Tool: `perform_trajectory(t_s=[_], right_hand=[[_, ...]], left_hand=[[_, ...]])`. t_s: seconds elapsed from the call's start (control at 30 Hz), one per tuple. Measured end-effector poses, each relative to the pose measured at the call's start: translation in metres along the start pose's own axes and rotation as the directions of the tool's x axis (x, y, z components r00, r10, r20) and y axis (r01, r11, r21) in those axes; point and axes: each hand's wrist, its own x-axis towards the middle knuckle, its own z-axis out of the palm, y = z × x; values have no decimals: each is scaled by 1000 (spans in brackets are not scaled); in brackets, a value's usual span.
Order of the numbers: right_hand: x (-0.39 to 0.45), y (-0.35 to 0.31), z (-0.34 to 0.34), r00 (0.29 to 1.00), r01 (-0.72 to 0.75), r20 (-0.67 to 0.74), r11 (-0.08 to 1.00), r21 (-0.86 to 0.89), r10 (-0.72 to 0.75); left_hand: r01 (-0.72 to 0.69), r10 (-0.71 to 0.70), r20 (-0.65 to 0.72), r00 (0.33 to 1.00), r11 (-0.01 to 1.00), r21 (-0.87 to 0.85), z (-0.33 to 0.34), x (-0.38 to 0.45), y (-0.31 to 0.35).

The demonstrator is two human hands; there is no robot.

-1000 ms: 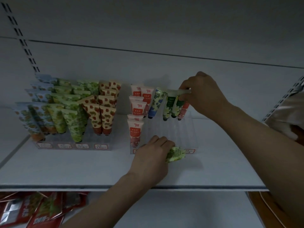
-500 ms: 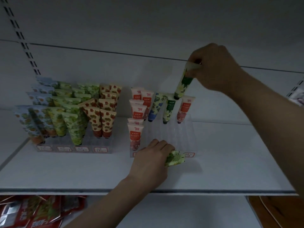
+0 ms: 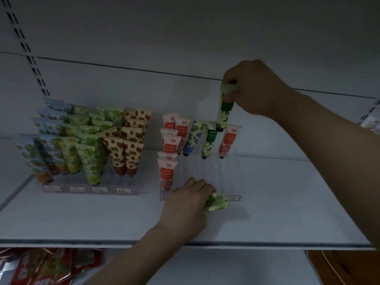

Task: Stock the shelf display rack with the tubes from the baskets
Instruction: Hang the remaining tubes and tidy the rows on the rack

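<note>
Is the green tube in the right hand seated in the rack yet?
Not yet. The right hand holds the green tube cap down above the clear rack, its cap above the standing tubes' tops.

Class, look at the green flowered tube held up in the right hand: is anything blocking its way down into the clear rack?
Nothing visible. The right hand holds the green flowered tube above the clear rack, whose front rows show empty.
</note>
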Motion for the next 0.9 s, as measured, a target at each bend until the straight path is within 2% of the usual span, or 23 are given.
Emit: perform_trajectory(t_s=[0.17, 0.37, 0.43, 0.53, 0.6, 0.73, 0.9], right_hand=[[-22, -2, 32, 996, 44, 77, 999, 25, -45], [-44, 4, 63, 984, 169, -54, 985, -30, -171], [-58, 5, 73, 982, 167, -88, 985, -32, -169], [-71, 5, 84, 989, 73, -129, 997, -12, -74], [-67, -3, 82, 992, -46, -120, 999, -3, 45], [-48, -16, 81, 957, -288, -12, 955, -67, 288], [-31, -17, 78, 925, -375, 32, 922, -99, 380]], left_hand=[[-3, 3, 6, 1000, 1000, -19, 0, 0, 0], [1, -1, 20, 1000, 1000, -15, 1, 0, -2], [2, -1, 26, 1000, 1000, -20, 0, 0, -1], [0, 1, 26, 1000, 1000, -23, 0, 1, -1], [-1, 1, 20, 1000, 1000, -19, 0, 1, -2], [-6, 6, 19, 1000, 1000, -20, 1, -1, -3], [-17, 17, 12, 1000, 1000, -26, 0, -1, -3]])
